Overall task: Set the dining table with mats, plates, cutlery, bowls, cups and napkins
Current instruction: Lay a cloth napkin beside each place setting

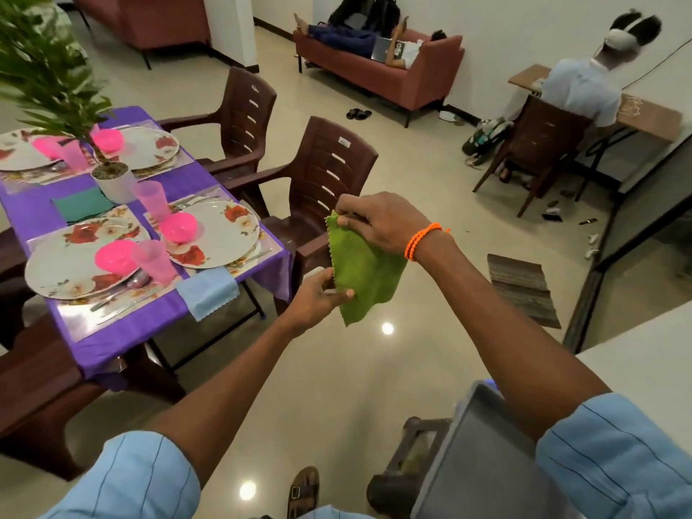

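Head view:
Napkin: you hold the green napkin [365, 269] in the air, out past the table [123, 342] corner and in front of the near chair [322, 181], apart from both.
Right hand: your right hand [385, 224] pinches the top edge, fingers curled over it.
Left hand: your left hand [322, 297] grips the lower left edge, thumb on the face of the cloth.
Feel: judge it light, soft and limp; it sags between your grips and will not keep a fold unless pressed. Not fragile, little chance of slipping.
Where to hold: take it by edges or corners, as now, and keep it taut while you fold it.
Table: four places show mats, plates, pink bowls and cups; a blue napkin [208, 294] overhangs the near edge, and a teal one [82, 207] lies by the plant pot [114, 183].
Next: likely fold it, then lay it flat beside a plate that lacks a napkin.
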